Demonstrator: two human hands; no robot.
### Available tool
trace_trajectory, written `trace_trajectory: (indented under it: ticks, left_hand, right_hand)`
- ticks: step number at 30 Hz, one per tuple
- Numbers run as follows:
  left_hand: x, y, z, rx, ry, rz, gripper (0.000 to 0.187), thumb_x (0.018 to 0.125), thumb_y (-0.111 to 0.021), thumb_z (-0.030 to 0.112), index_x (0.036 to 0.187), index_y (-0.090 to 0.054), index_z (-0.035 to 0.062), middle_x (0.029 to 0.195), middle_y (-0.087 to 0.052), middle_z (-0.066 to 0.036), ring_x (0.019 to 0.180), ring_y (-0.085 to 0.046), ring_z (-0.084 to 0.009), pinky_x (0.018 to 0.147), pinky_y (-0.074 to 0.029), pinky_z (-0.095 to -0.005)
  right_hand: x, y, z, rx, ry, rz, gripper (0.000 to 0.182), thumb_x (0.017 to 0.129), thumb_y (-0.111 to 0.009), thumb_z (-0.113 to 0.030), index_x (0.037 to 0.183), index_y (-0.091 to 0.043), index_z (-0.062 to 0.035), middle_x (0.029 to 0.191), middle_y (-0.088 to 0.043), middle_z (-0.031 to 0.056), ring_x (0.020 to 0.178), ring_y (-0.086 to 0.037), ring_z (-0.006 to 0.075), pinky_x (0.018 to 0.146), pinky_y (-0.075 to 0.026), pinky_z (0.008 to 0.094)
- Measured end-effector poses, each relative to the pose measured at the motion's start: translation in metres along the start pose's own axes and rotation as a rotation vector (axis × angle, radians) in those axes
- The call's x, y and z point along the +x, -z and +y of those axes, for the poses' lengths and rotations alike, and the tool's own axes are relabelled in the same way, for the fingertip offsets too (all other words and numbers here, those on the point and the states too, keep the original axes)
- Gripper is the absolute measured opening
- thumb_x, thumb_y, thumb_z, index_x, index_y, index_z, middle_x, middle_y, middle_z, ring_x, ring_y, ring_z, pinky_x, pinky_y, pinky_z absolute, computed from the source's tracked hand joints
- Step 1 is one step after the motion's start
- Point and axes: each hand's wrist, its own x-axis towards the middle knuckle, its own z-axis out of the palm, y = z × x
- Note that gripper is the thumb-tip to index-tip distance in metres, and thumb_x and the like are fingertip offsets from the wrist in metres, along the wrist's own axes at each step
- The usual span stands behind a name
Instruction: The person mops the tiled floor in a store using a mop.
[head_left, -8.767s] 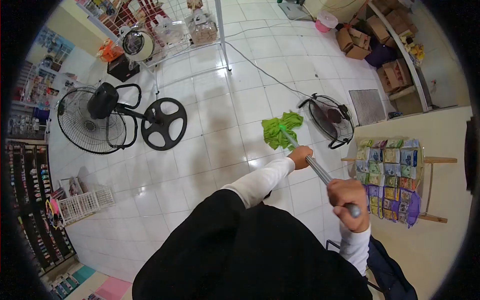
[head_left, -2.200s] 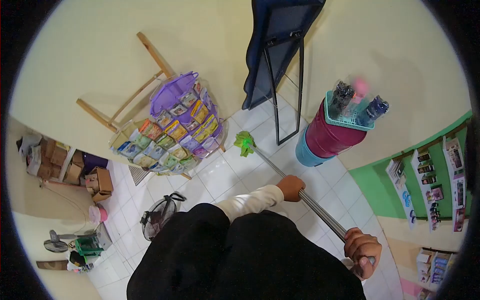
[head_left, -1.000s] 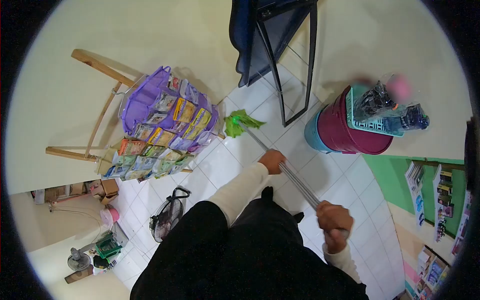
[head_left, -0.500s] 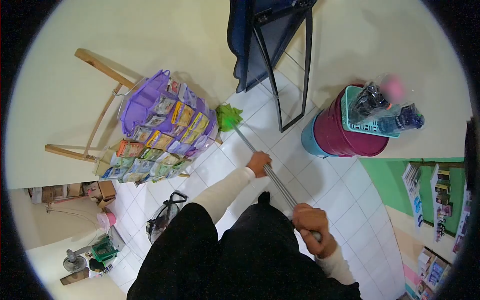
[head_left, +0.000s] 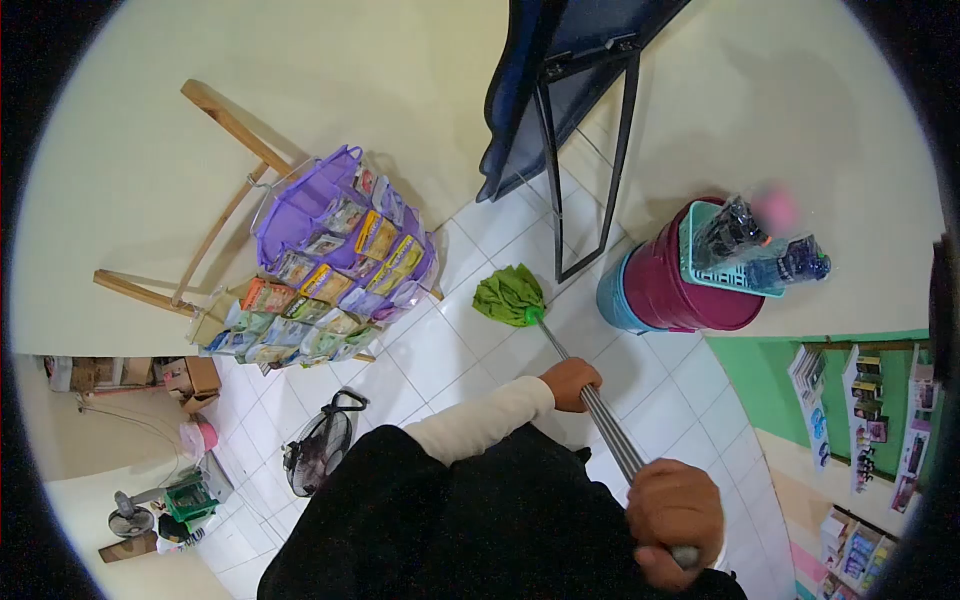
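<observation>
A mop with a bright green cloth head (head_left: 510,296) and a ribbed silver pole (head_left: 610,433) slants across the middle of the view. The green head rests on the white tiles, spread toward the left. My left hand (head_left: 572,385), in a white sleeve, is wrapped round the pole partway down. Closer to my body, my right hand (head_left: 677,520) grips the pole near its grey end. Part of each hand's fingers is hidden behind the pole.
A purple pocket hanger (head_left: 310,215) with packets hangs on a wooden stand to the left. Ahead are the black legs (head_left: 612,170) of a dark board. A maroon drum (head_left: 690,270) bearing a teal basket (head_left: 700,235) stands right. A fan (head_left: 320,450) lies left on the floor.
The mop head has moved right and nearer, away from beside the wooden stand to the open tiles. Both hands have shifted right and toward my body along with the pole.
</observation>
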Motion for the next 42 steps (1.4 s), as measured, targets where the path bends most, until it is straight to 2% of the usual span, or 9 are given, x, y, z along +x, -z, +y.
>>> trace_trajectory:
  ticks: [4,7,11,20,24,31,36,40,42]
  left_hand:
    - [0.0,0.042,-0.031,0.034,0.076,-0.017,0.011,0.056,-0.063,0.014,0.064,-0.058,0.0073,0.065,-0.058,-0.014,0.068,-0.057,-0.0351,0.062,-0.046,-0.0427]
    - [0.011,0.049,-0.087,0.189,0.012,0.05,0.01,0.054,-0.063,0.014,0.063,-0.06,0.0098,0.064,-0.059,-0.011,0.065,-0.059,-0.0314,0.062,-0.047,-0.0402]
    - [0.014,0.055,-0.132,0.315,0.044,-0.008,0.011,0.054,-0.063,0.015,0.065,-0.061,0.0117,0.066,-0.06,-0.009,0.068,-0.059,-0.0287,0.066,-0.047,-0.0388]
    - [-0.002,0.066,-0.217,0.444,-0.028,0.188,0.014,0.054,-0.064,0.016,0.056,-0.051,0.0112,0.064,-0.054,-0.008,0.066,-0.053,-0.0298,0.059,-0.043,-0.0404]
    - [-0.006,0.055,-0.188,0.328,-0.115,0.262,0.018,0.057,-0.063,0.016,0.056,-0.047,0.009,0.063,-0.054,-0.009,0.064,-0.053,-0.0312,0.058,-0.043,-0.0404]
    - [-0.029,-0.002,-0.083,0.154,0.004,0.236,0.016,0.063,-0.06,0.014,0.059,-0.048,0.0043,0.061,-0.052,-0.014,0.06,-0.052,-0.0341,0.055,-0.042,-0.0418]
    - [-0.07,-0.046,-0.034,-0.106,-0.139,0.427,0.02,0.065,-0.062,0.015,0.061,-0.046,0.0035,0.058,-0.05,-0.016,0.059,-0.05,-0.0366,0.054,-0.04,-0.0419]
    - [-0.089,-0.025,-0.018,-0.087,0.055,0.292,0.027,0.066,-0.063,0.014,0.055,-0.041,0.0033,0.055,-0.045,-0.015,0.056,-0.048,-0.0349,0.052,-0.037,-0.0395]
    - [-0.093,-0.001,0.008,-0.117,0.016,0.403,0.028,0.066,-0.063,0.013,0.054,-0.04,0.0031,0.053,-0.042,-0.015,0.054,-0.046,-0.0344,0.051,-0.037,-0.0388]
  right_hand:
    - [-0.001,0.006,0.038,0.166,0.064,0.027,0.031,0.072,-0.054,-0.022,0.049,-0.04,-0.0067,0.046,-0.046,0.0066,0.039,-0.045,0.0223,0.046,-0.042,0.0364]
    - [-0.005,-0.008,0.082,0.22,0.082,0.11,0.023,0.07,-0.054,-0.014,0.052,-0.042,-0.005,0.053,-0.044,0.0086,0.048,-0.048,0.0266,0.056,-0.045,0.0381]
    - [-0.008,-0.02,0.124,0.187,0.087,0.191,0.024,0.071,-0.052,-0.016,0.054,-0.042,-0.0036,0.054,-0.043,0.009,0.05,-0.047,0.0262,0.058,-0.044,0.0393]
    - [-0.014,-0.073,0.201,0.121,0.086,0.25,0.016,0.064,-0.047,-0.011,0.051,-0.041,-0.0039,0.05,-0.042,0.0092,0.048,-0.046,0.0245,0.061,-0.041,0.0377]
    - [-0.018,-0.059,0.169,0.102,0.048,0.212,0.015,0.061,-0.046,-0.011,0.05,-0.04,-0.0034,0.049,-0.042,0.0083,0.047,-0.045,0.0237,0.06,-0.041,0.0358]
    - [-0.028,-0.041,0.059,0.119,-0.101,0.092,0.007,0.056,-0.048,-0.005,0.053,-0.043,-0.0027,0.05,-0.04,0.0096,0.045,-0.041,0.0263,0.049,-0.033,0.0346]
    - [-0.045,-0.067,0.003,0.024,-0.118,-0.136,0.019,0.068,-0.056,-0.01,0.057,-0.042,-0.0036,0.053,-0.04,0.0109,0.05,-0.042,0.0297,0.051,-0.032,0.037]
    - [-0.034,-0.085,-0.023,-0.039,-0.004,-0.236,0.03,0.073,-0.061,-0.019,0.056,-0.041,-0.0046,0.053,-0.039,0.0103,0.05,-0.041,0.0296,0.049,-0.031,0.0384]
    - [-0.019,-0.091,-0.042,-0.021,0.086,-0.309,0.036,0.075,-0.063,-0.023,0.056,-0.04,-0.0045,0.053,-0.039,0.01,0.049,-0.041,0.0296,0.048,-0.03,0.0393]
